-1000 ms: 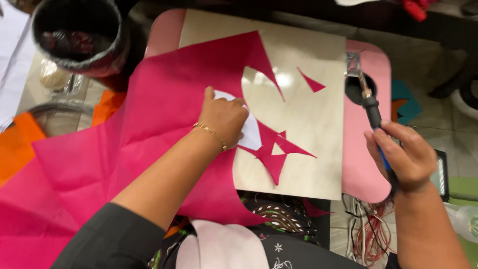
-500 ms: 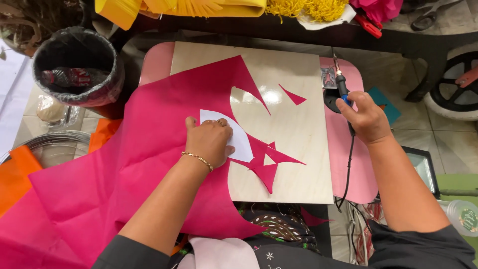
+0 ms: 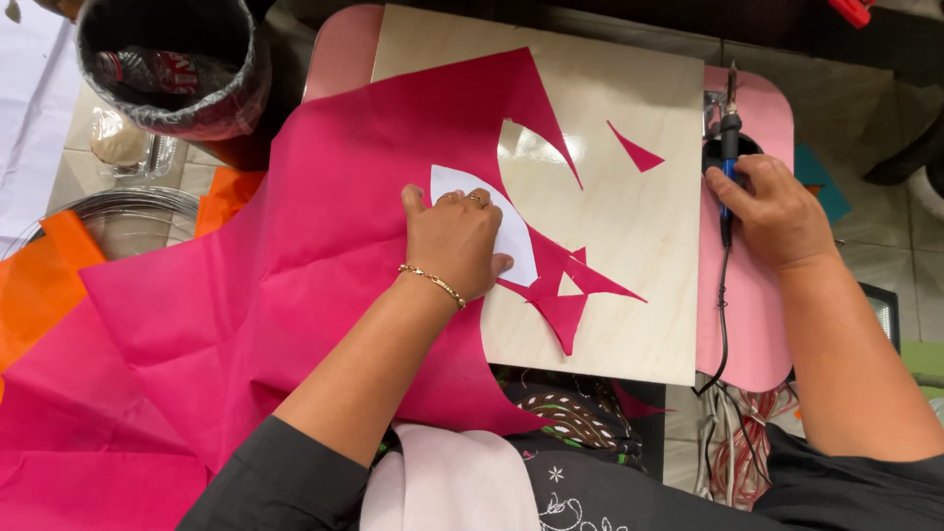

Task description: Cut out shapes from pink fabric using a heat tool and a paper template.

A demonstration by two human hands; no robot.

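on the wooden board (image 3: 629, 295) lies the white template (image 3: 511, 221), atop pink fabric (image 3: 295, 295); left hand (image 3: 454, 241) presses flat on it, fingers spread. right hand (image 3: 777, 211) grips the soldering iron (image 3: 729, 147), by the pink table (image 3: 747, 324) edge.

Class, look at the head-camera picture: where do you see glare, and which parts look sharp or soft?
Head view: a pale sheen of glare sits on the wooden board near the pink fabric; the left hand on the white template and the right hand on the corded tool look sharp; lighting is even, with only faint shadows under the hands.
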